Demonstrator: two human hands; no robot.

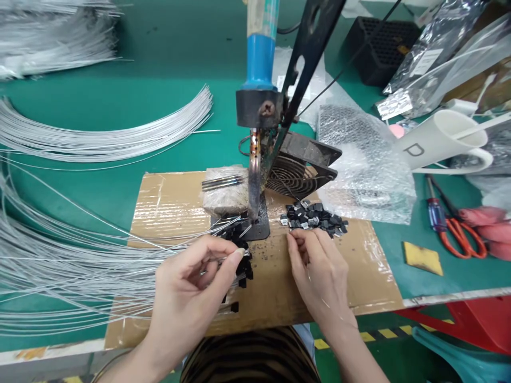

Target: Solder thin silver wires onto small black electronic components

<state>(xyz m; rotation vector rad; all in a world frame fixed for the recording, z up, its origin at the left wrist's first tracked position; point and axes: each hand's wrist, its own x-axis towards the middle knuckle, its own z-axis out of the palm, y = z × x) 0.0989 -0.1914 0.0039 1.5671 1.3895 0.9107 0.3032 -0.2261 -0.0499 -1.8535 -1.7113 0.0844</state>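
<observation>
- Cardboard sheet (275,298) is laid beneath the soldering iron (260,66) in the head view; its right edge is seen just beside the yellow sponge (423,259), well right of the iron.
- Left hand (187,292) is held left of and nearer than the iron, thumb and forefinger brought together among white wires (91,276); whether one is clamped cannot be told.
- Right hand (323,266) is placed right of and nearer than the iron, fingertips bunched at the heap's near edge; what they grip cannot be told.
- A gap is left between the hands, below the iron.
- Small, boxy black connectors (313,217) are heaped right of the iron.
- Thin, smooth wires are spread left of it.
- A ringed fan (293,175) and crinkled bubble wrap (367,159) are set to its right.
</observation>
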